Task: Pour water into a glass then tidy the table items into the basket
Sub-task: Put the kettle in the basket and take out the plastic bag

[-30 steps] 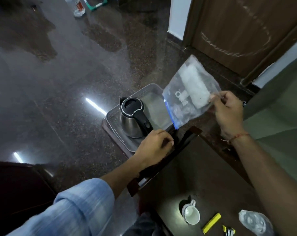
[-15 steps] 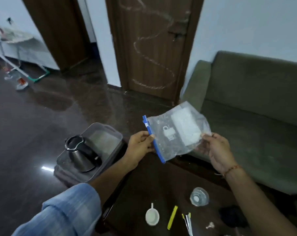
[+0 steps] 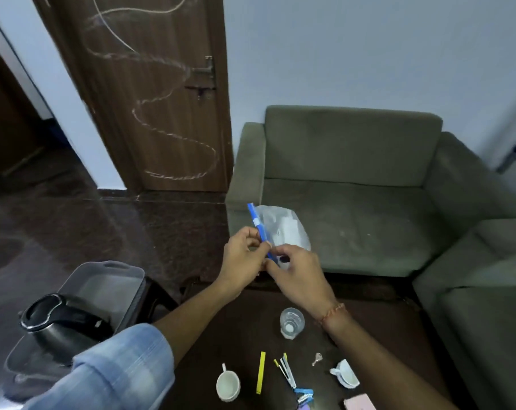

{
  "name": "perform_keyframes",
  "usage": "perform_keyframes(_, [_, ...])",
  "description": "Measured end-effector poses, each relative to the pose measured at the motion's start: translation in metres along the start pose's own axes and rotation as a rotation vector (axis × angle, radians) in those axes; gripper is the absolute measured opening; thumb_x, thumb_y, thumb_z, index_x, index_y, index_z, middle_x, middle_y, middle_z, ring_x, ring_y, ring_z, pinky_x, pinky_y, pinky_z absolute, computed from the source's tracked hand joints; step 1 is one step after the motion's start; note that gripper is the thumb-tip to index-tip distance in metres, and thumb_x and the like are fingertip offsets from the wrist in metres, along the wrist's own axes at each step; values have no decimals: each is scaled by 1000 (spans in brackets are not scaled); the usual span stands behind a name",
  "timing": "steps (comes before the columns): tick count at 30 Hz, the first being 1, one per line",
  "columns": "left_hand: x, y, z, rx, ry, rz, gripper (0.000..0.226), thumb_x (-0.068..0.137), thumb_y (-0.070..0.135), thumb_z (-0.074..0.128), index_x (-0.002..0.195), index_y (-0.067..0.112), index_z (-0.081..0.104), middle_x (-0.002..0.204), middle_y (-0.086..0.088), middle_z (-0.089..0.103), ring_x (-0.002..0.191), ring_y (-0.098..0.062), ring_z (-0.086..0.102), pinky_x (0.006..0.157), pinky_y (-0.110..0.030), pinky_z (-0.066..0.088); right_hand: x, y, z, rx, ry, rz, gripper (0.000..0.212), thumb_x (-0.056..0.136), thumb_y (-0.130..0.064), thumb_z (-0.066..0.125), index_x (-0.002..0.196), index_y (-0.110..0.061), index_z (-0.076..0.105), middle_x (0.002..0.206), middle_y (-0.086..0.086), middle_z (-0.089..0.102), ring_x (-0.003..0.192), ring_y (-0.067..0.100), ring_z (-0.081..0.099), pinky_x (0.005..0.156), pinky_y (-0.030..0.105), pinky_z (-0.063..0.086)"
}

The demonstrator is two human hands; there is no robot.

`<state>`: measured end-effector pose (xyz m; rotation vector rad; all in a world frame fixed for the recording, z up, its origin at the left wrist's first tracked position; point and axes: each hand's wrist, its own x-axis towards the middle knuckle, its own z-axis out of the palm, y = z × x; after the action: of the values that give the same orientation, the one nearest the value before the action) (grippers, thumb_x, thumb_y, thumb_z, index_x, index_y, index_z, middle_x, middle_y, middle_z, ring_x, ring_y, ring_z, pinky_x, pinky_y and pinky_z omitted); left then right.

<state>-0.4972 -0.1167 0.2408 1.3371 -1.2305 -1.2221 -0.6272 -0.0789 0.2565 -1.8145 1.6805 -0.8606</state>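
Both hands hold a clear zip bag (image 3: 283, 229) with a blue seal strip above the dark table's far edge. My left hand (image 3: 243, 257) pinches the blue strip; my right hand (image 3: 299, 273) grips the bag's lower part beside it. A clear glass (image 3: 292, 322) stands on the dark table (image 3: 242, 329). The grey plastic basket (image 3: 109, 279) sits at the table's left, holding a steel kettle (image 3: 58, 324) with a black handle. On the near table lie a white cup (image 3: 227, 386), a yellow stick (image 3: 261, 371), a second white cup (image 3: 346, 374) on its side, a small key (image 3: 317, 358) and several thin sachets (image 3: 286, 368).
A green sofa (image 3: 354, 208) stands right behind the table and another seat (image 3: 481, 306) at the right. A brown door (image 3: 150, 93) is at the back left. Dark polished floor (image 3: 73, 220) spreads left of the basket. A pink object (image 3: 359, 403) lies at the bottom edge.
The view swung up and right from the basket toward the sofa. My left hand left the basket and took the bag's blue strip; my right hand moved in next to it.
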Motion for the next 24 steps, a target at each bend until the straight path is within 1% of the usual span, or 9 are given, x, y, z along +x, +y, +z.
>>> perform_keyframes(2, [-5, 5, 0, -89, -75, -10, 14, 90, 3, 55, 98, 10, 64, 84, -13, 73, 67, -22, 72, 61, -36, 61, 0, -3, -4, 42, 49, 62, 12, 82, -23, 67, 92, -22, 74, 81, -14, 71, 74, -5, 64, 59, 2, 43])
perform_keyframes(4, [-10, 9, -4, -167, -174, -19, 19, 95, 2, 48, 104, 6, 65, 86, -14, 74, 69, -20, 73, 61, -32, 60, -1, -5, -8, 81, 113, 136, 9, 78, -19, 71, 86, -21, 73, 78, -13, 72, 70, -6, 65, 59, 0, 44])
perform_keyframes(6, [-12, 11, -8, -173, -206, -26, 18, 96, 3, 52, 106, 3, 66, 90, -18, 73, 72, -21, 74, 63, -31, 61, -1, -7, -8, 139, 133, 191, 7, 75, -17, 73, 82, -20, 74, 73, -11, 73, 66, -5, 67, 60, 6, 49])
perform_keyframes(9, [-11, 10, -11, -199, -190, -57, 13, 89, 8, 68, 102, 6, 68, 89, -18, 74, 72, -24, 75, 64, -31, 61, -2, -13, -8, 210, 161, 234, 5, 75, -15, 74, 77, -18, 76, 67, -6, 74, 65, 1, 70, 61, 19, 57])
perform_keyframes(13, [-7, 11, -15, -180, -237, -72, 15, 80, 18, 80, 91, 14, 72, 82, -14, 76, 74, -23, 76, 65, -30, 61, -3, -15, -7, 345, 171, 278, 7, 76, -10, 74, 77, -16, 76, 67, -4, 75, 65, 6, 73, 59, 16, 57])
perform_keyframes(16, [-6, 11, -17, -153, -247, -80, 21, 79, 13, 80, 98, 8, 72, 85, -15, 75, 75, -22, 75, 66, -29, 61, -3, -16, -5, 484, 179, 343, 11, 73, 0, 75, 78, -10, 74, 66, 3, 76, 64, 13, 74, 54, 18, 54])
perform_keyframes(19, [-4, 12, -16, -178, -244, -131, 26, 76, 7, 81, 100, 1, 71, 86, -14, 75, 77, -22, 74, 67, -30, 62, 0, -15, -3, 536, 213, 405, 18, 66, 0, 83, 78, -9, 72, 67, 6, 76, 63, 18, 74, 53, 22, 55])
perform_keyframes(22, [1, 11, -14, -241, -203, -180, 19, 77, 2, 79, 94, 0, 71, 87, -16, 75, 76, -22, 75, 62, -28, 60, 5, -8, -3, 610, 216, 469, 21, 65, -1, 85, 78, -7, 70, 71, 10, 76, 66, 23, 75, 59, 30, 60])
perform_keyframes(24, [6, 7, -13, -254, -150, -194, 10, 81, 0, 74, 89, 3, 70, 82, -13, 76, 73, -21, 75, 60, -28, 60, 8, -1, -7, 572, 294, 505, 18, 68, -1, 82, 78, -8, 68, 73, 11, 76, 63, 21, 74, 58, 32, 61])
